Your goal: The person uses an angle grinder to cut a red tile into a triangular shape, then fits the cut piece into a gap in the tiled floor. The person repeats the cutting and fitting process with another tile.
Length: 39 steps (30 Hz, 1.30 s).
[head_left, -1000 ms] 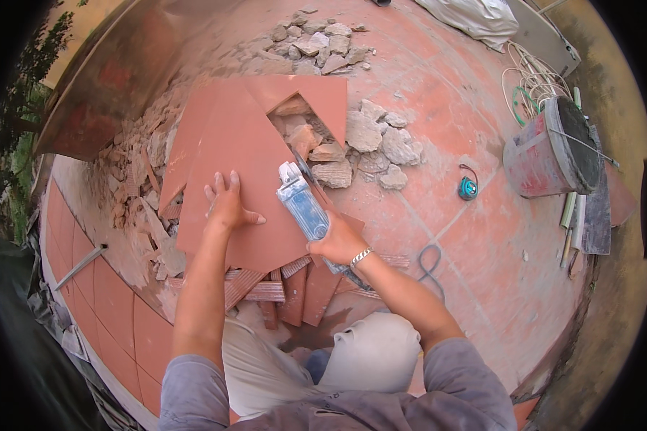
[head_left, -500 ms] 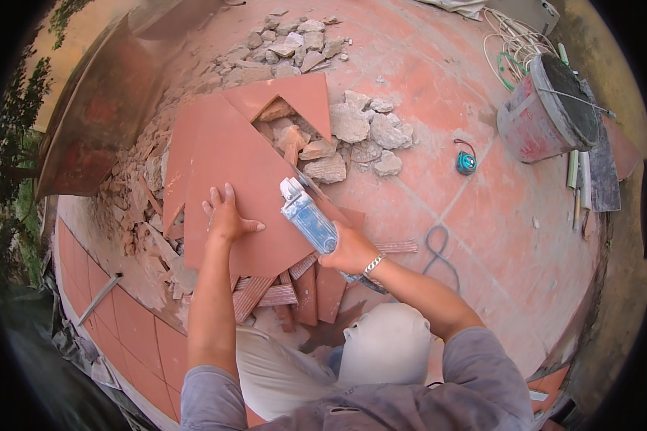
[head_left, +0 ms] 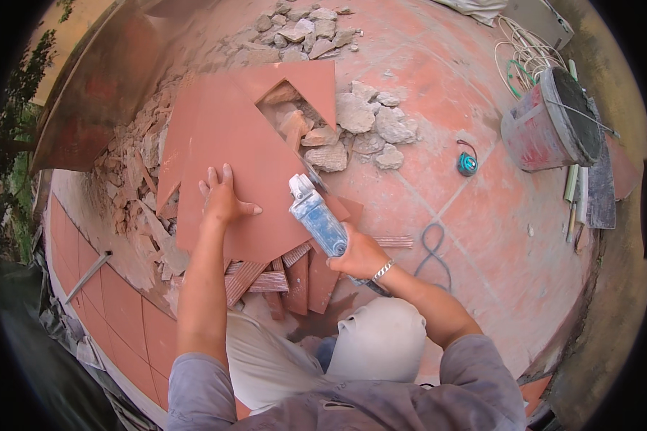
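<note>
A large terracotta floor tile [head_left: 266,205] lies on a pile of broken pieces in front of me. My left hand [head_left: 225,201] rests on its left part, palm down, fingers spread. My right hand [head_left: 359,253] is wrapped round the body of a dusty blue angle grinder [head_left: 322,226]. The grinder's head is at the tile's right edge, with its disc seen edge-on beside it. Whether the disc touches the tile, I cannot tell. Beyond lies another terracotta tile [head_left: 302,77], next to a slanted opening that shows rubble.
Grey rubble [head_left: 370,122] lies right of the tiles, and tile strips [head_left: 309,280] lie near my knees. A teal tape measure [head_left: 467,164], a looped grey cord [head_left: 433,251] and a bucket [head_left: 550,122] of grey mix are on the right. Coiled cable [head_left: 525,54] lies behind it.
The view has shifted slightly. The grinder has slid a little toward me along the tile's right edge. My left hand keeps its place on the tile.
</note>
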Each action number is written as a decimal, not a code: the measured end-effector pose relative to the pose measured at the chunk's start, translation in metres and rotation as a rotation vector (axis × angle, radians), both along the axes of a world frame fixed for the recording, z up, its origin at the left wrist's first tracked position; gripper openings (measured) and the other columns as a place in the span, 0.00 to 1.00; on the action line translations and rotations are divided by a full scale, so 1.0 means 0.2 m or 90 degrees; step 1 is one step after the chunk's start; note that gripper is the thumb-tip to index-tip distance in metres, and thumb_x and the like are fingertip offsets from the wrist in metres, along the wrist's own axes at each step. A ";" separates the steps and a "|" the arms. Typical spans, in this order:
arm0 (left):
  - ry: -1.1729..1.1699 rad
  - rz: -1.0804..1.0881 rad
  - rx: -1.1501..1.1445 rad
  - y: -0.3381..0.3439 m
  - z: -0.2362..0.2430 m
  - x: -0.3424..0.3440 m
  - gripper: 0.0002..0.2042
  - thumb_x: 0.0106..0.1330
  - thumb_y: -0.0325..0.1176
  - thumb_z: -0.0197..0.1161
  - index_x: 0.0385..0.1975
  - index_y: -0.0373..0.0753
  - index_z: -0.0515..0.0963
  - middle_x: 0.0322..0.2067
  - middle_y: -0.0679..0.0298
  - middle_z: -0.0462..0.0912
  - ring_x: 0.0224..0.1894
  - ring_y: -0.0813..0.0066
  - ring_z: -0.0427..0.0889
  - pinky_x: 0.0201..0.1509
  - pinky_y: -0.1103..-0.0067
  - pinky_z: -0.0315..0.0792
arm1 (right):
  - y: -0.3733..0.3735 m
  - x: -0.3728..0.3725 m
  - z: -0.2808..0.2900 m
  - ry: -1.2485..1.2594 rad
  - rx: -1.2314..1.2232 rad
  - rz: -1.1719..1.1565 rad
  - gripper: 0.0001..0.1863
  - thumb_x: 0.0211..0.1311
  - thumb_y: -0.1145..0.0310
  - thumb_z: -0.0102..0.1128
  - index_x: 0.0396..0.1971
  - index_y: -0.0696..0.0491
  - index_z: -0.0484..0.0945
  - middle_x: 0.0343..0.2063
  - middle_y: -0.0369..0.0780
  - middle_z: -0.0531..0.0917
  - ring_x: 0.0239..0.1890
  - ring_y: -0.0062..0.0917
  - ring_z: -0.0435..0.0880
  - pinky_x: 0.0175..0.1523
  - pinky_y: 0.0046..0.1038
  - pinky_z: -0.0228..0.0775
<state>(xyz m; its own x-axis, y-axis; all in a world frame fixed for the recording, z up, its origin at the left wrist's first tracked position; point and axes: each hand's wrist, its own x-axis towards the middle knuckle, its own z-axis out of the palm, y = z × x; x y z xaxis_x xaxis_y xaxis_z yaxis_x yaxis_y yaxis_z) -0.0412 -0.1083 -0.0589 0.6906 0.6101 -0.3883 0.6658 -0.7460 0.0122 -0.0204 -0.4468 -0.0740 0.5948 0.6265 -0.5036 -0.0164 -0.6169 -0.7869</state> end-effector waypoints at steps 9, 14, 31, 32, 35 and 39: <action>-0.002 0.021 -0.018 -0.01 0.02 0.00 0.71 0.33 0.44 0.91 0.83 0.51 0.50 0.83 0.51 0.40 0.82 0.30 0.40 0.70 0.33 0.65 | -0.02 -0.03 0.00 0.000 0.016 -0.017 0.39 0.47 0.56 0.72 0.58 0.62 0.72 0.43 0.59 0.87 0.47 0.53 0.88 0.54 0.44 0.78; -0.009 -0.003 0.005 -0.01 0.01 -0.01 0.74 0.29 0.50 0.92 0.82 0.44 0.51 0.81 0.42 0.46 0.80 0.23 0.45 0.82 0.50 0.53 | -0.03 -0.03 -0.02 0.000 0.030 -0.028 0.40 0.47 0.57 0.72 0.59 0.62 0.72 0.43 0.59 0.87 0.47 0.53 0.88 0.54 0.44 0.78; -0.022 -0.005 -0.012 0.00 0.00 -0.01 0.74 0.29 0.49 0.92 0.82 0.44 0.50 0.82 0.41 0.45 0.80 0.22 0.43 0.83 0.50 0.52 | -0.07 -0.06 -0.05 0.002 0.037 -0.031 0.41 0.46 0.57 0.73 0.61 0.62 0.72 0.45 0.59 0.87 0.47 0.52 0.88 0.54 0.42 0.79; -0.022 -0.003 -0.014 0.00 0.00 -0.01 0.74 0.29 0.49 0.92 0.82 0.44 0.50 0.81 0.41 0.45 0.80 0.22 0.43 0.83 0.50 0.52 | -0.07 -0.06 -0.05 0.002 0.034 -0.031 0.41 0.46 0.57 0.73 0.61 0.62 0.72 0.45 0.59 0.87 0.47 0.51 0.88 0.54 0.42 0.79; -0.022 -0.003 -0.017 0.00 0.00 -0.02 0.74 0.29 0.49 0.92 0.82 0.44 0.50 0.81 0.41 0.45 0.80 0.23 0.43 0.83 0.50 0.52 | -0.08 -0.07 -0.05 0.002 0.026 -0.031 0.41 0.46 0.56 0.72 0.61 0.62 0.72 0.45 0.59 0.87 0.48 0.51 0.88 0.55 0.42 0.79; 0.003 0.012 -0.011 0.00 0.00 0.00 0.72 0.33 0.46 0.92 0.83 0.51 0.49 0.83 0.51 0.41 0.82 0.29 0.41 0.75 0.38 0.62 | -0.08 -0.07 -0.05 0.000 0.021 -0.027 0.41 0.46 0.56 0.72 0.61 0.62 0.72 0.45 0.59 0.87 0.48 0.52 0.88 0.55 0.42 0.79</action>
<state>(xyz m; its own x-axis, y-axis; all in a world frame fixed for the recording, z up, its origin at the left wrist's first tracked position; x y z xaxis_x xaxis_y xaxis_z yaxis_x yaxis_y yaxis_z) -0.0418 -0.1083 -0.0587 0.6774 0.6163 -0.4017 0.6799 -0.7329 0.0222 -0.0334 -0.4630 -0.0848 0.6214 0.6167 -0.4833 -0.0420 -0.5897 -0.8066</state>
